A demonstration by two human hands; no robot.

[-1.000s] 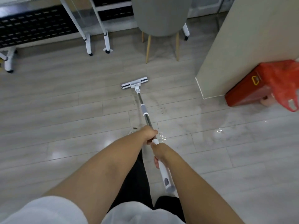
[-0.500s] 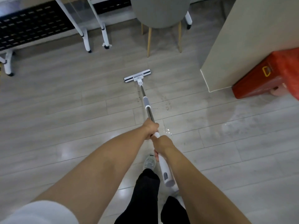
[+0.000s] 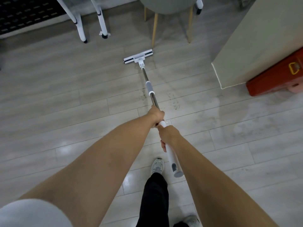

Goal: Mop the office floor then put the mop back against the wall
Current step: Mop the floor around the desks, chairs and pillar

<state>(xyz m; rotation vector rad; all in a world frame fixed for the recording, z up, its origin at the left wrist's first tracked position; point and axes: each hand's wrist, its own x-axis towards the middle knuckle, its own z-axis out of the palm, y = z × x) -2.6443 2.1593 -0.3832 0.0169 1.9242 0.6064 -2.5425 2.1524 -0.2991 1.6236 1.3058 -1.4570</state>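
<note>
Gripping the long steel-and-white flat mop (image 3: 150,86) two-handed, fingers (image 3: 162,145) curled round, left hand (image 3: 156,115) farther, right hand (image 3: 168,136) nearer, for leverage, head flat on grey plank floor (image 3: 65,95) by far wooden chair legs (image 3: 155,28).

Far off, gray chair (image 3: 170,5) and white desk legs (image 3: 101,20) cut off by the top edge. On the right, red box (image 3: 277,76) cut by the side edge and partly hidden behind the cream wall (image 3: 254,46). Bits of the mop (image 3: 151,90) hidden inside the left hand (image 3: 156,114) and right hand (image 3: 167,135).
</note>
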